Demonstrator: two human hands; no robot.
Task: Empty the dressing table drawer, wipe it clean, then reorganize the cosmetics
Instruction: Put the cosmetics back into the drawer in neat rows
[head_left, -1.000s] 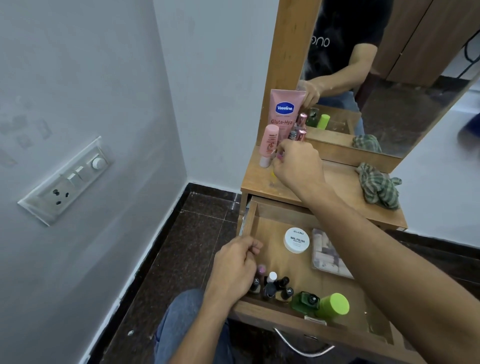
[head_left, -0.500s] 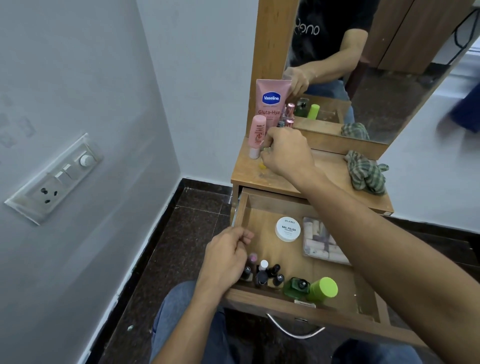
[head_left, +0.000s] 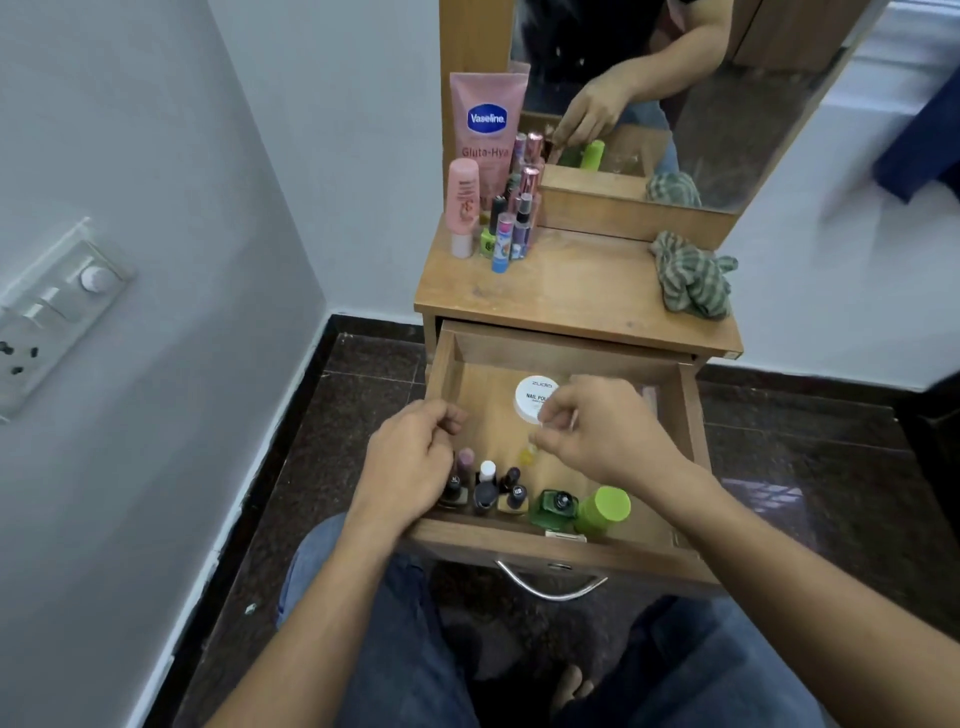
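Two hands hover over the open drawer (head_left: 561, 358), and near to far is the order to read it. Closest to you, along the front wall, nail polish bottles (head_left: 488, 491) stand upright in a row, caps up, with a green glass bottle (head_left: 557, 506) and a lime-capped bottle (head_left: 605, 509) lying over beside them; likely they were left for last because they sit nearest your lap. Your left hand (head_left: 410, 462) rests just above the leftmost bottles, fingers curled loosely, and I cannot tell whether its grip has hold of anything. Your right hand (head_left: 608, 431) hangs mid-drawer, thumb and forefinger pinched close together; whether something small is between them I cannot tell. Just behind it lies a white nail polish remover tub (head_left: 532, 395), flat, label facing up.

Farther off, on the desk (head_left: 571, 296), the cosmetics taken out stand clustered at the back left corner, long axes vertical: a small pink tube (head_left: 462, 208), lip balms and polishes (head_left: 511, 228), and a tall Vaseline tube (head_left: 485, 119) leaning against the mirror frame (head_left: 467, 36). That grouping keeps the rest of the top free. A checked cloth (head_left: 691, 278) waits crumpled at the right, ready for wiping.
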